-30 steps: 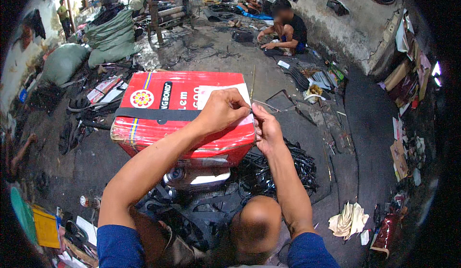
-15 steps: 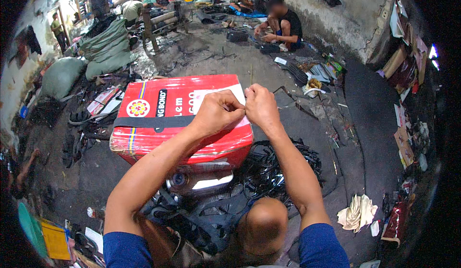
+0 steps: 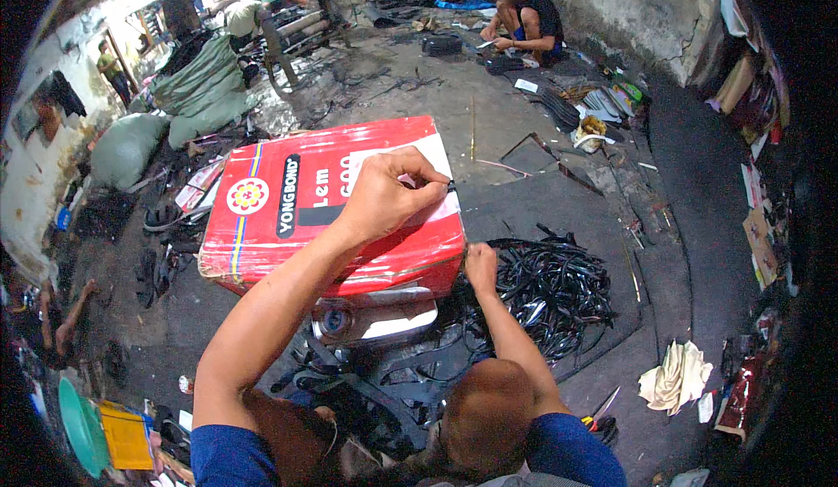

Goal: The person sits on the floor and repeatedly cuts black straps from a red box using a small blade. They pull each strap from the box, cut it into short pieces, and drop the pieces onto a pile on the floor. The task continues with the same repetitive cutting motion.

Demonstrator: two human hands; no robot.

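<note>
The right hand (image 3: 481, 264) has dropped away from the red box (image 3: 323, 208) and is now closing on a strand at the edge of the black strip pile (image 3: 550, 291) on the floor, while the left hand (image 3: 388, 195) is still pinching a thin black strip (image 3: 451, 187) over the box top, so the pair are no longer working together.

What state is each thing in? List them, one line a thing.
Left hand: resting on the red box, fingers pinching a small dark piece at its far edge.
Right hand: lowered beside the box, at the heap of black strips; grip unclear.
Red box: closed, lying flat on a metal can.
Metal can: under the box, mostly hidden.
Black strips: loose tangled heap on the floor.
Crumpled cloth: lying on the floor.
</note>
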